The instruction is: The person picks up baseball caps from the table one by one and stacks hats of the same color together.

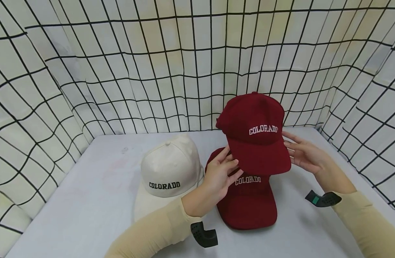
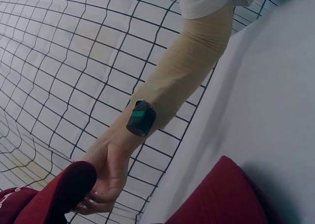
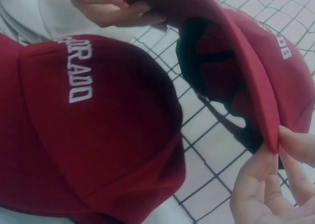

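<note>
A dark red cap (image 1: 256, 133) lettered COLORADO hangs in the air, brim toward me. My left hand (image 1: 230, 162) pinches the brim's left edge; in the right wrist view its fingers (image 3: 106, 10) curl round that edge. My right hand (image 1: 289, 145) pinches the brim's right edge (image 3: 269, 135) between thumb and fingers, also seen as the right hand (image 2: 106, 182) in the left wrist view. Directly below lies a second red COLORADO cap (image 1: 247, 200) on the table. A white COLORADO cap (image 1: 168, 172) sits to its left, touching it.
The grey table (image 1: 87, 200) is walled on three sides by white sheets with a black grid (image 1: 171, 64). Black wrist cameras (image 1: 203, 234) (image 1: 323, 199) sit on both beige sleeves. Bare table lies at the left and front right.
</note>
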`<action>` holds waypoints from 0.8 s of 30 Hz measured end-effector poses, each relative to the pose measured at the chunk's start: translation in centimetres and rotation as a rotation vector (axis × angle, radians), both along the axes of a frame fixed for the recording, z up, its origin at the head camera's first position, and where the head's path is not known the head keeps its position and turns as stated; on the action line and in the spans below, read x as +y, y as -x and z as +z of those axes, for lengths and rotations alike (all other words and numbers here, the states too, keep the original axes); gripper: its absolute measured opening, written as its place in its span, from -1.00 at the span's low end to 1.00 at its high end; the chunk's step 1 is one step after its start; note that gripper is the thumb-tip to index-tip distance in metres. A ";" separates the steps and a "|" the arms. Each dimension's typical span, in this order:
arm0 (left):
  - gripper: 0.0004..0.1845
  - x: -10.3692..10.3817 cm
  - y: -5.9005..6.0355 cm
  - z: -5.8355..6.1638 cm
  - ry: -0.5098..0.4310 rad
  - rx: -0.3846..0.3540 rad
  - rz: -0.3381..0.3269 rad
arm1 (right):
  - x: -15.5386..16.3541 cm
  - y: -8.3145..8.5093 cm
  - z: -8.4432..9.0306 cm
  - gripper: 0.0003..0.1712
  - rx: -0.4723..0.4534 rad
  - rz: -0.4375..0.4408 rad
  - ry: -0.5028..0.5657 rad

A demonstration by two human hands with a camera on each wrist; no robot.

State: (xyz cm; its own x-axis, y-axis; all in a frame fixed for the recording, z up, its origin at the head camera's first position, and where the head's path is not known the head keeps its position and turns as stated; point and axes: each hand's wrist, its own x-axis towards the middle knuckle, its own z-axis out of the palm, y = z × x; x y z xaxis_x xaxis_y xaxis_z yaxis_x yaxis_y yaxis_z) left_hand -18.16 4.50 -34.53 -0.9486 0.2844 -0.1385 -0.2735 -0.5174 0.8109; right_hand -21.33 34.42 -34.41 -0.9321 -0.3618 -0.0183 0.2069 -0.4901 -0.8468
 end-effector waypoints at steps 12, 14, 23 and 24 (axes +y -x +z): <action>-0.33 -1.7 -0.7 -1.1 0.034 0.016 -0.032 | -0.7 -0.6 -1.1 -0.49 -0.056 0.024 -0.007; -0.32 -2.0 -0.9 -1.1 0.031 0.013 -0.034 | -0.8 -0.6 -1.1 -0.49 -0.064 0.027 -0.004; -0.33 -2.9 -1.4 -1.8 0.038 -0.010 -0.041 | -1.3 -0.6 -2.2 -0.50 -0.105 0.014 -0.057; -0.33 -3.0 -1.4 -1.8 0.042 -0.011 -0.041 | -1.4 -0.7 -2.3 -0.50 -0.110 0.014 -0.056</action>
State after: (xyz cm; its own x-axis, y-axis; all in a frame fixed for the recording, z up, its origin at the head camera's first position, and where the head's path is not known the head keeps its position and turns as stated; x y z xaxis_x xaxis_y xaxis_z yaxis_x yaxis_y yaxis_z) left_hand -16.74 1.47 -36.37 -0.9345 0.3168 -0.1620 -0.3033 -0.4709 0.8284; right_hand -20.67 33.05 -36.71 -0.9184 -0.3698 -0.1409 0.3064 -0.4391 -0.8446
